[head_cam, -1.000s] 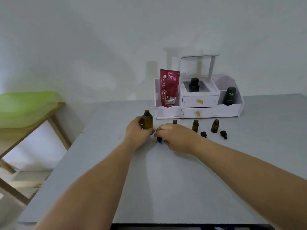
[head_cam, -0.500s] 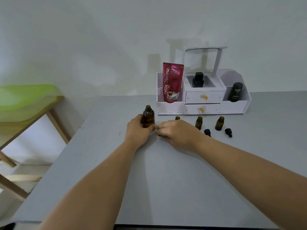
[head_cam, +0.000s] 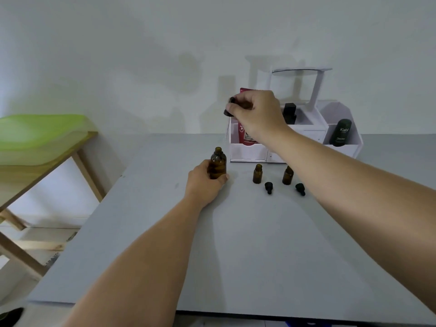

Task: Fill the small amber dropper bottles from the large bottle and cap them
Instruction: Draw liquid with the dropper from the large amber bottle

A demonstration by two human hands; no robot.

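The left hand (head_cam: 205, 182) is curling around the lower body of the large amber bottle (head_cam: 218, 165), which is standing uncapped on the bench (head_cam: 236, 256). The right hand (head_cam: 257, 114), raised above it, is pinching a black dropper cap (head_cam: 228, 112), with what looks like a small amber bottle (head_cam: 246, 105) tucked in its fingers. Two other small bottles (head_cam: 257, 173) are standing open beside loose caps (head_cam: 268, 187). Being glass, these are probably rigid, smooth, breakable and light, so gripping the barrel rather than the neck is looking safest.
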